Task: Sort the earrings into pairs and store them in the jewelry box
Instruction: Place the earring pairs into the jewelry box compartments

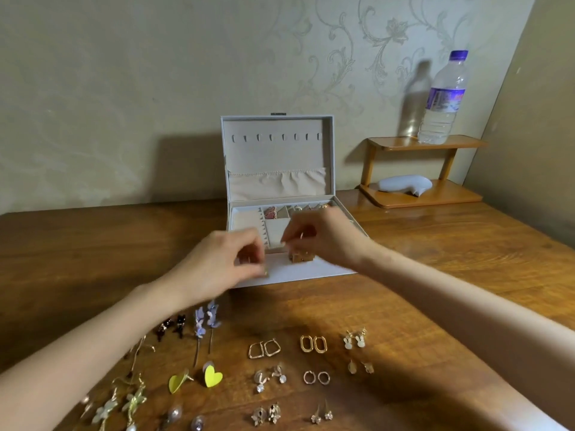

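An open white jewelry box stands at the table's middle, lid upright; a few earrings lie in its back compartments. My left hand hovers over the box's front left, its fingers curled and pinching something small that I cannot make out. My right hand is over the box's front middle, fingertips pinched around a small gold earring. On the table in front lie several earrings in pairs: gold ovals, squared hoops, yellow hearts, purple flowers, white rabbits.
A wooden two-tier shelf stands at the back right against the wall, with a water bottle on top and a white object below. More earrings lie along the near table edge, under and beside my left forearm.
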Available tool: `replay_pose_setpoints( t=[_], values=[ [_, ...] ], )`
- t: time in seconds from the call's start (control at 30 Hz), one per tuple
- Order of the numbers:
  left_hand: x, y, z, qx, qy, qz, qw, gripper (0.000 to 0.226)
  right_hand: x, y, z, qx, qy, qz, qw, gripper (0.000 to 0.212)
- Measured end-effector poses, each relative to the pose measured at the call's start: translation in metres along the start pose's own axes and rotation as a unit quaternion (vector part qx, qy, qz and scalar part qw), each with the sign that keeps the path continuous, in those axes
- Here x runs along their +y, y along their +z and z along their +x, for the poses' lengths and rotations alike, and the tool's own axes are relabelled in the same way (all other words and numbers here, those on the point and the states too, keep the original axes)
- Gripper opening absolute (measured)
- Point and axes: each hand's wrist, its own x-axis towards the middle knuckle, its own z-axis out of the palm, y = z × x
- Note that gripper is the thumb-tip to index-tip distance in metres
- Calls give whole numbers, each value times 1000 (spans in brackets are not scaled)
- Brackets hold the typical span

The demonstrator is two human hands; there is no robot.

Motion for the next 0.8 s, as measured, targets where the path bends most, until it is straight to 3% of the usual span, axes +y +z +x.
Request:
replay_pose_setpoints(
  t=[0.2,0.4,0.53,0.8],
  values=[
    [-21,2,76,166,-45,-60,983,13,39,-33,66,84,81,42,992,13],
    [-45,30,116,231,-86,8,969,11,65,-22,106,66,106,-36,992,17],
    [-49,34,119,295,-46,72,952,16,69,-13,114,44,96,-85,991,25],
    [-50,36,121,275,-43,58,959,14,69,-5,121,22,74,-130,988,20]
  ],
)
